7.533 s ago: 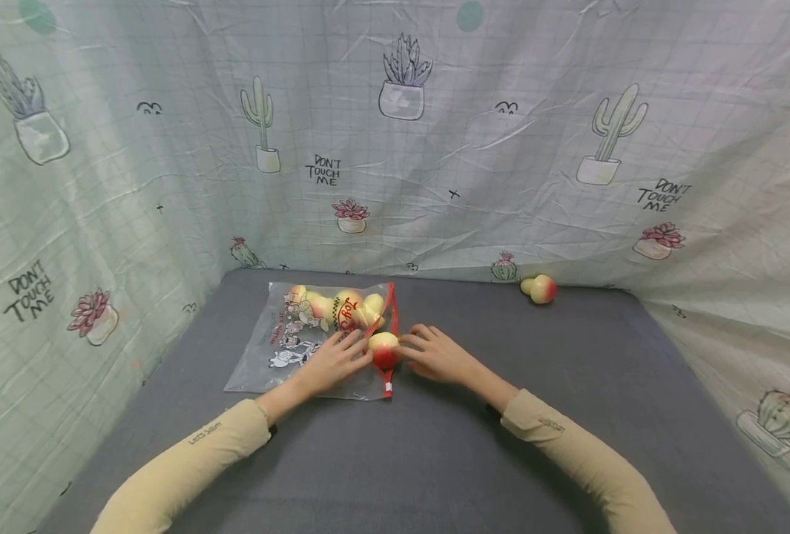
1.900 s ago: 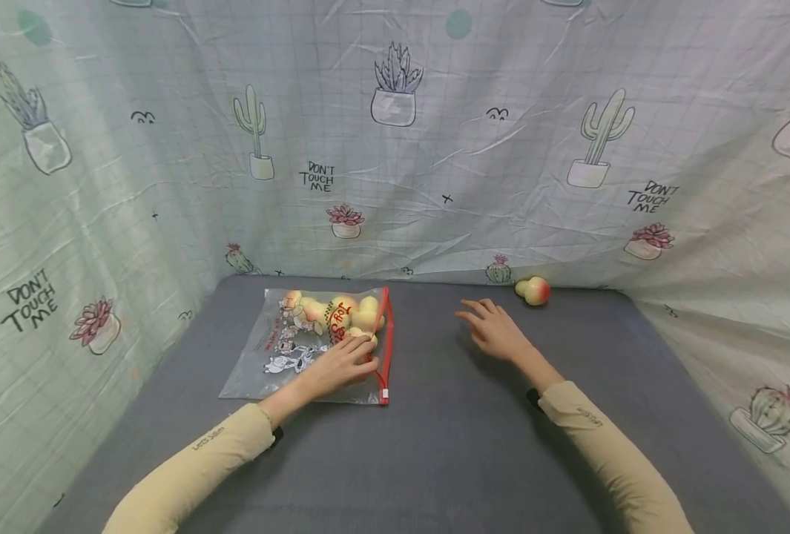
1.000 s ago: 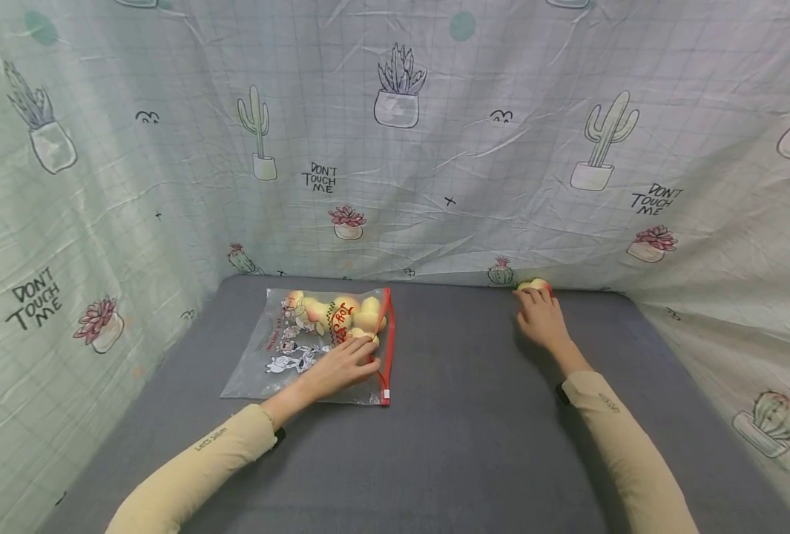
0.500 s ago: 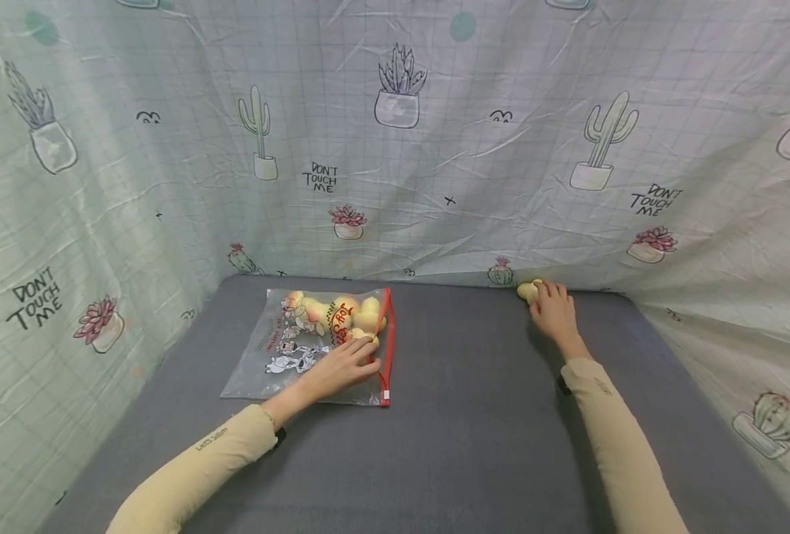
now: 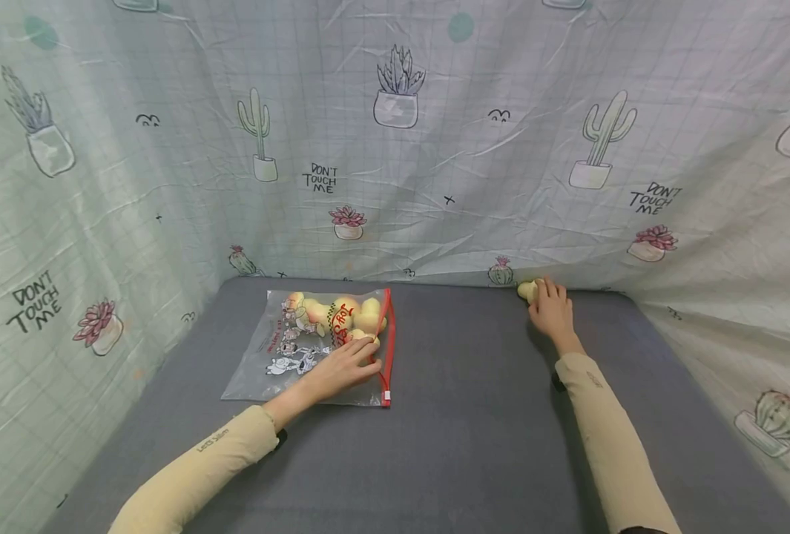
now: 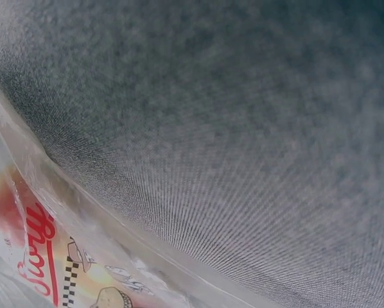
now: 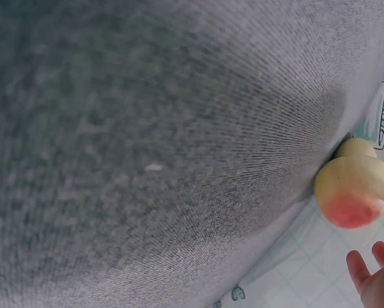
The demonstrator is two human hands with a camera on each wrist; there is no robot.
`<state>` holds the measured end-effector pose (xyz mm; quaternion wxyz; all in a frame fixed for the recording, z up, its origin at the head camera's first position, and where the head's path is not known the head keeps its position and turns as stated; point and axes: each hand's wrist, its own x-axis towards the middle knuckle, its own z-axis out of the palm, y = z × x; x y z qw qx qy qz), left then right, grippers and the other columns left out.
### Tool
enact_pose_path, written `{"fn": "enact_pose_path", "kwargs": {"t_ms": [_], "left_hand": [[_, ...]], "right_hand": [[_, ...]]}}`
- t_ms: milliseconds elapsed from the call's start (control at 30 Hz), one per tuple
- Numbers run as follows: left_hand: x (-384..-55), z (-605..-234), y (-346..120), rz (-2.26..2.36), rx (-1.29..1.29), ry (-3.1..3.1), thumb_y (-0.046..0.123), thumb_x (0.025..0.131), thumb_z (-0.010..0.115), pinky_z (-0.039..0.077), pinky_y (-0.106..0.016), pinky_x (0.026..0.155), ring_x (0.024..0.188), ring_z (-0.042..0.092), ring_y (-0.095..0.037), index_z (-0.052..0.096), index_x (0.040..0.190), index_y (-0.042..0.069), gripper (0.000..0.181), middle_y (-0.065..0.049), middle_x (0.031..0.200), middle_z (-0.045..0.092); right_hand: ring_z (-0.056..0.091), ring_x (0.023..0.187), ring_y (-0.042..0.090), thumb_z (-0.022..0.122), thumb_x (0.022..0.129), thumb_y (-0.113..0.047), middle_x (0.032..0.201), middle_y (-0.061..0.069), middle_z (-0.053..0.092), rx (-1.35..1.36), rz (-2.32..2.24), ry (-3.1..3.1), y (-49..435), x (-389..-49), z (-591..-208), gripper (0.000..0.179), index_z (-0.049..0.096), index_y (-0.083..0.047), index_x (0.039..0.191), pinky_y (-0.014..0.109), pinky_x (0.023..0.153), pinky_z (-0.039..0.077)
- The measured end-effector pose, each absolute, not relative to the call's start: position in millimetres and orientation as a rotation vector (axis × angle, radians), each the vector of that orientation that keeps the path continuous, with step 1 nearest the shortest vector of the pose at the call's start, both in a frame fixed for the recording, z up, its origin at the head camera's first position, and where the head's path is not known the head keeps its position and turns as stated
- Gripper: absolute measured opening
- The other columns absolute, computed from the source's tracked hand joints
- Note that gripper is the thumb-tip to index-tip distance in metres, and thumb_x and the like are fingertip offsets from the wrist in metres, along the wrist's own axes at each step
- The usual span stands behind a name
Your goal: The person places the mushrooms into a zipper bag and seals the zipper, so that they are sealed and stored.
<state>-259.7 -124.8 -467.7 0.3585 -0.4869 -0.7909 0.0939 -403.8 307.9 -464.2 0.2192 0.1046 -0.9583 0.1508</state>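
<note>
A clear plastic bag [image 5: 261, 371] with a red zip edge and printed cartoon figures lies at the left of the grey table. Several yellow pears [image 5: 369, 315] with red blush show through its film. My left hand [image 5: 341, 368] rests on the bag near its open right side, fingertips at the nearest pear. At the back right, my right hand [image 5: 552, 314] reaches to a lone pear [image 5: 527, 291], its fingers over the right side. In the right wrist view, the fingers [image 7: 359, 268] are spread and a gap shows between them and the pear [image 7: 352, 186].
A patterned curtain [image 5: 448, 237] rises along the back and sides of the grey table [image 5: 461, 415]. The lone pear lies close to the foot of the back curtain. The bag's white slider [image 5: 387, 395] sits at its near right corner.
The pear that both hands held at the bag's mouth is now inside. My right hand has moved to the lone pear and shifted to its right side; my left stays on the bag.
</note>
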Motion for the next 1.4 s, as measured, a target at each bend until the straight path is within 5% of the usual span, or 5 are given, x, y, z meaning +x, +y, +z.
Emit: {"fn": "enact_pose_path", "kwargs": {"t_ms": [767, 1100, 1400], "left_hand": [[-257.2, -463.9, -123.5, 0.233, -1.244, -2.085, 0.009, 0.082, 0.043, 0.045, -0.035, 0.087, 0.106, 0.051, -0.028, 0.053, 0.095, 0.016, 0.018, -0.010, 0.110, 0.054], [-256.8, -463.7, -123.2, 0.246, -1.246, -2.069, 0.010, 0.080, 0.047, 0.045, -0.035, 0.086, 0.106, 0.051, -0.028, 0.053, 0.095, 0.016, 0.018, -0.009, 0.109, 0.054], [-256.5, -463.2, -122.8, 0.236, -1.245, -2.084, 0.010, 0.080, 0.049, 0.045, -0.035, 0.087, 0.106, 0.051, -0.028, 0.054, 0.095, 0.016, 0.018, -0.010, 0.109, 0.054]], "right_hand": [[0.017, 0.125, 0.047, 0.049, 0.085, -0.013, 0.143, 0.023, 0.017, 0.226, 0.317, -2.882, 308.3, -409.6, -457.4, 0.064, 0.017, -0.003, 0.140, 0.065, 0.089, 0.025], [0.023, 0.117, 0.046, 0.065, 0.079, -0.020, 0.131, 0.024, 0.026, 0.259, 0.222, -2.837, 307.3, -408.9, -460.0, 0.071, 0.027, -0.002, 0.135, 0.061, 0.085, 0.029], [0.030, 0.108, 0.047, 0.069, 0.073, -0.015, 0.116, 0.031, 0.032, 0.279, 0.237, -2.701, 309.5, -410.2, -468.3, 0.059, 0.038, 0.002, 0.120, 0.058, 0.077, 0.033]]}}
